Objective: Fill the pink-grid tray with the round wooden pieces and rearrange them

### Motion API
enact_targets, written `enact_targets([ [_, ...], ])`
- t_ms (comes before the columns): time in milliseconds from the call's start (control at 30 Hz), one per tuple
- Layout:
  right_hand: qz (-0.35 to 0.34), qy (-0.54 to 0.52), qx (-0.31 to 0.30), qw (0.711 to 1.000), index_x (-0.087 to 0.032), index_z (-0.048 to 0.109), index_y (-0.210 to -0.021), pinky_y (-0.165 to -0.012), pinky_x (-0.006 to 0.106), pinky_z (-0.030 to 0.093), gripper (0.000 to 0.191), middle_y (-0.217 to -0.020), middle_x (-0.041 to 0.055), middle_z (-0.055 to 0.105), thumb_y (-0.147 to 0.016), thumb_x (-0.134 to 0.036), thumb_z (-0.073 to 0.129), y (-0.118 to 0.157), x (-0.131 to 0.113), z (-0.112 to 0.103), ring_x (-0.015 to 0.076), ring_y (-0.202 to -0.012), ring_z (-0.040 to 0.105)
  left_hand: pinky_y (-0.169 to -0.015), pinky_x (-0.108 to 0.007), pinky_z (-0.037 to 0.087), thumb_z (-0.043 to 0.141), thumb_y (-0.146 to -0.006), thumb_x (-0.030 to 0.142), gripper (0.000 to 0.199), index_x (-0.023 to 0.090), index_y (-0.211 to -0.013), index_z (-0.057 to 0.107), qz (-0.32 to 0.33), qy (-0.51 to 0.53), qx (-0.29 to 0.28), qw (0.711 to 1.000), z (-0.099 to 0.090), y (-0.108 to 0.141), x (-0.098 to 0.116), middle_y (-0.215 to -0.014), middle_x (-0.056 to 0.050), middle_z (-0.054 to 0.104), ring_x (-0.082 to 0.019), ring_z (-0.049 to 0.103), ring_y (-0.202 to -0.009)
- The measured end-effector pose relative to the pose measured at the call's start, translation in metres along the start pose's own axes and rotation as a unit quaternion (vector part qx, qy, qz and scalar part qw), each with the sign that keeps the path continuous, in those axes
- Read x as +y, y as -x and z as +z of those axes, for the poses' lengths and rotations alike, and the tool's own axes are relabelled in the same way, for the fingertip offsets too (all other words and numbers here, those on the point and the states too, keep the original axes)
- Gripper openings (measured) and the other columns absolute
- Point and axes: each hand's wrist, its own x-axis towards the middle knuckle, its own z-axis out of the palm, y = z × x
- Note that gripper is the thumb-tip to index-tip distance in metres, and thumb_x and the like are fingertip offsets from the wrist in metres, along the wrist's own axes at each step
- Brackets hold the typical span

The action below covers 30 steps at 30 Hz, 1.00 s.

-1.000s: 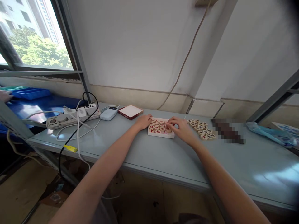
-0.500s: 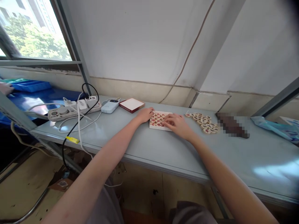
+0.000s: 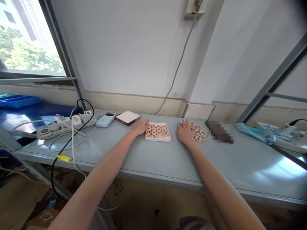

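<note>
A shallow white box [image 3: 158, 139] lies on the desk, with round Chinese chess pieces [image 3: 157, 130] in rows inside it, marked with red characters. My left hand [image 3: 141, 127] is closed on the box's left edge; its fingertips are at the upper left corner. To the right of the box, my right hand [image 3: 186, 132] lies palm down with its fingers spread, at the left side of a group of loose chess pieces [image 3: 200, 135]. It covers some of them; whether a piece is under the palm is hidden.
A red-edged box lid [image 3: 127, 118] lies behind on the left, beside a light blue power bank [image 3: 106, 120]. Farther left are a power strip [image 3: 48, 130] and tangled cables. A pixelated dark object [image 3: 220, 131] and a blue plastic bag [image 3: 255, 132] lie to the right.
My right hand has left the box and moved right to the loose pieces, its fingers spreading. My left hand stays at the box. The view has shifted right and tilted up.
</note>
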Motion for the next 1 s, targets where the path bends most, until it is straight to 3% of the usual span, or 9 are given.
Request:
enact_targets([
  [100, -0.029, -0.007, -0.024, 0.999, -0.012, 0.054, -0.114, -0.095, 0.070, 0.012, 0.043, -0.133, 0.0182, 0.045, -0.081, -0.006, 0.028, 0.002, -0.001, -0.013, 0.0314, -0.126, 0.034, -0.076, -0.028, 0.043, 0.032, -0.088, 0.028, 0.034, 0.020, -0.111, 0.055, 0.002, -0.004, -0.001, 1.000, 0.000, 0.001, 0.000, -0.104, -0.007, 0.064, -0.021, 0.058, -0.095],
  [200, -0.068, -0.016, -0.048, 0.996, -0.013, 0.061, -0.098, -0.101, 0.054, 0.018, 0.036, -0.099, 0.0154, 0.066, -0.079, -0.003, 0.033, 0.004, 0.000, -0.026, 0.0246, -0.099, 0.058, -0.078, -0.029, 0.043, 0.032, -0.088, 0.028, 0.034, 0.020, -0.112, 0.055, 0.001, -0.014, 0.003, 1.000, 0.001, 0.000, 0.000, -0.105, -0.008, 0.064, -0.021, 0.058, -0.096],
  [267, -0.061, -0.025, -0.055, 0.996, -0.014, 0.064, -0.089, -0.099, 0.048, 0.022, 0.029, -0.083, 0.0117, 0.068, -0.078, -0.006, 0.038, 0.003, 0.000, -0.033, 0.0226, -0.086, 0.061, -0.079, -0.029, 0.042, 0.032, -0.088, 0.028, 0.034, 0.020, -0.111, 0.055, 0.003, -0.016, 0.007, 1.000, 0.001, 0.000, -0.001, -0.105, -0.008, 0.064, -0.021, 0.058, -0.097],
  [400, -0.034, -0.141, -0.008, 0.989, -0.020, 0.064, -0.101, -0.089, 0.048, 0.030, 0.025, -0.090, 0.0082, 0.069, -0.081, -0.024, 0.048, 0.001, -0.004, -0.046, 0.0267, -0.094, 0.058, -0.078, -0.029, 0.042, 0.031, -0.089, 0.028, 0.034, 0.020, -0.111, 0.055, 0.004, -0.008, 0.002, 1.000, 0.002, 0.000, -0.003, -0.104, -0.007, 0.064, -0.021, 0.058, -0.096],
  [533, -0.139, -0.348, -0.015, 0.927, -0.025, 0.065, -0.101, -0.084, 0.035, 0.039, 0.028, -0.099, 0.0034, 0.068, -0.079, -0.036, 0.053, 0.005, -0.015, -0.061, 0.0202, -0.090, 0.059, -0.076, -0.028, 0.043, 0.031, -0.088, 0.027, 0.033, 0.020, -0.110, 0.055, 0.005, -0.006, 0.002, 1.000, 0.001, 0.001, -0.002, -0.104, -0.007, 0.064, -0.021, 0.058, -0.096],
  [633, -0.190, -0.386, -0.073, 0.900, -0.026, 0.068, -0.095, -0.079, 0.030, 0.042, 0.026, -0.099, 0.0015, 0.067, -0.075, -0.040, 0.057, 0.011, -0.023, -0.069, 0.0188, -0.090, 0.059, -0.078, -0.028, 0.042, 0.030, -0.088, 0.027, 0.033, 0.020, -0.110, 0.055, 0.005, -0.006, 0.003, 1.000, 0.000, 0.001, 0.000, -0.105, -0.007, 0.064, -0.021, 0.058, -0.096],
  [733, -0.210, -0.372, -0.106, 0.898, -0.028, 0.067, -0.100, -0.083, 0.031, 0.041, 0.031, -0.103, 0.0003, 0.066, -0.074, -0.044, 0.059, 0.015, -0.025, -0.070, 0.0194, -0.096, 0.057, -0.080, -0.027, 0.042, 0.031, -0.088, 0.026, 0.034, 0.020, -0.111, 0.055, 0.001, -0.004, 0.002, 1.000, 0.000, 0.001, 0.000, -0.107, -0.007, 0.063, -0.019, 0.057, -0.098],
  [833, -0.215, -0.369, -0.059, 0.902, -0.028, 0.065, -0.102, -0.090, 0.032, 0.037, 0.032, -0.111, 0.0004, 0.062, -0.080, -0.045, 0.052, 0.013, -0.023, -0.068, 0.0193, -0.105, 0.051, -0.079, -0.028, 0.042, 0.031, -0.088, 0.026, 0.034, 0.020, -0.111, 0.055, 0.002, -0.012, 0.003, 1.000, 0.001, 0.000, -0.001, -0.105, -0.007, 0.064, -0.020, 0.058, -0.097],
  [1000, -0.193, -0.266, -0.033, 0.944, -0.023, 0.067, -0.078, -0.082, 0.035, 0.036, 0.036, -0.096, 0.0040, 0.063, -0.087, -0.042, 0.039, 0.009, -0.021, -0.063, 0.0208, -0.095, 0.052, -0.078, -0.029, 0.043, 0.031, -0.088, 0.027, 0.034, 0.020, -0.110, 0.055, 0.004, -0.015, 0.004, 1.000, 0.002, 0.000, -0.002, -0.103, -0.007, 0.064, -0.021, 0.058, -0.096],
])
